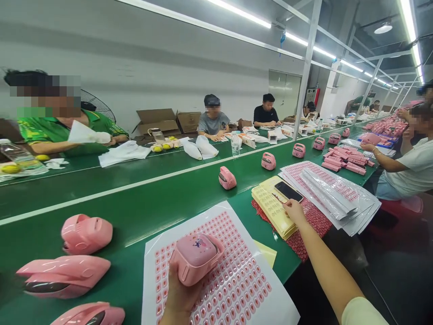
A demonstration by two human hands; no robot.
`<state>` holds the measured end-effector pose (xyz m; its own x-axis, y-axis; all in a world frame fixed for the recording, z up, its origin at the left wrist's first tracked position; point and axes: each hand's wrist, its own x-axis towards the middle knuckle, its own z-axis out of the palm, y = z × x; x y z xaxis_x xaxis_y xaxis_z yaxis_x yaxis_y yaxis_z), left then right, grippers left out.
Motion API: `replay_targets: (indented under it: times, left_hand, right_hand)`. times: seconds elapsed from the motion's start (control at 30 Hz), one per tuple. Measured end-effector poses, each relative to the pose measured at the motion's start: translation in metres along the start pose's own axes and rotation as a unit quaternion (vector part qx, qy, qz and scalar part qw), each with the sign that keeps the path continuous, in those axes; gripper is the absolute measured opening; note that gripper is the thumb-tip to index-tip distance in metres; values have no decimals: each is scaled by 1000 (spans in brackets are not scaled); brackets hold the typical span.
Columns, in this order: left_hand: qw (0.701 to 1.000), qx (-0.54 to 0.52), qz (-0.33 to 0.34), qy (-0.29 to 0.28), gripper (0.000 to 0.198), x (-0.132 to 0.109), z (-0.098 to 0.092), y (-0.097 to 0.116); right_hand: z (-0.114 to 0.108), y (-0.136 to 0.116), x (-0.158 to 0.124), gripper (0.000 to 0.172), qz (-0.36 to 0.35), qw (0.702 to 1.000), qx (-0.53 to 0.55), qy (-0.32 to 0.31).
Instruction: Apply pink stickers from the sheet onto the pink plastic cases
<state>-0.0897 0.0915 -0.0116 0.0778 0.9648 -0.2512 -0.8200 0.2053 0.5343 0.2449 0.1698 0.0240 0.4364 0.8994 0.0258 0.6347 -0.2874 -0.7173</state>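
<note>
My left hand (pixel 181 289) holds up a pink plastic housing (pixel 198 250) with a rounded lid and a small printed picture on top. Under it lies a white sheet of pink heart stickers (pixel 233 253) in rows. My right hand (pixel 295 212) reaches to a stack of yellow label sheets (pixel 272 207), its fingers pinched at the top sheet; whether a single label is between them is too small to see. A black phone (pixel 288 191) rests on the stack just beyond those fingers. Red bubble wrap (pixel 318 221) is beneath the stack.
Pink housings (pixel 87 234) sit on the green conveyor belt (pixel 162 198) at left and farther along. More sticker sheets (pixel 338 194) and pink boxes (pixel 348 159) lie to the right. A water bottle (pixel 235 143) stands across the belt. Co-workers sit opposite and at right.
</note>
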Motion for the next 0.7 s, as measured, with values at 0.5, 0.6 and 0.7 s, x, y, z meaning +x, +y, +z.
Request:
replay_targets:
  times: [0.5, 0.6, 0.7]
  left_hand:
    - [991, 81, 75, 73, 57, -37, 59, -5]
    - [982, 88, 95, 140, 61, -46, 66, -14]
    - [977, 105, 101, 153, 65, -51, 75, -21]
  right_hand:
    - [7, 2, 7, 11, -10, 999, 32, 30]
    - [7, 4, 2, 13, -10, 998, 51, 27]
    - [3, 5, 4, 12, -10, 998, 45, 30]
